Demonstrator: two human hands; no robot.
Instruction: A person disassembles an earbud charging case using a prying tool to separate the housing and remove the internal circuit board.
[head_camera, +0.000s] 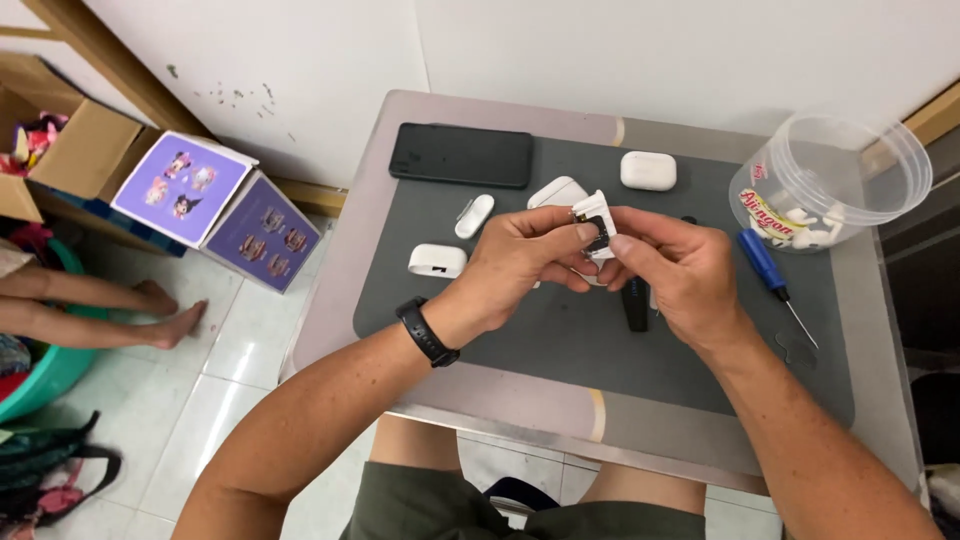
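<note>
Both my hands meet over the middle of a dark grey mat (560, 340). My left hand (520, 265) and my right hand (670, 270) together pinch a small white earbud-case part with a dark inner piece (594, 228), held just above the mat. A black band sits on my left wrist (427, 331). Under my right hand lies a black stick-shaped tool (635, 305), partly hidden.
On the mat lie a black phone (461, 155), several white earbud cases and halves (648, 170) (437, 261) (474, 215), and a blue screwdriver (772, 270). A clear plastic jar (830, 180) with white parts stands at right. Boxes (215, 205) and another person's feet (170, 310) are on the floor, left.
</note>
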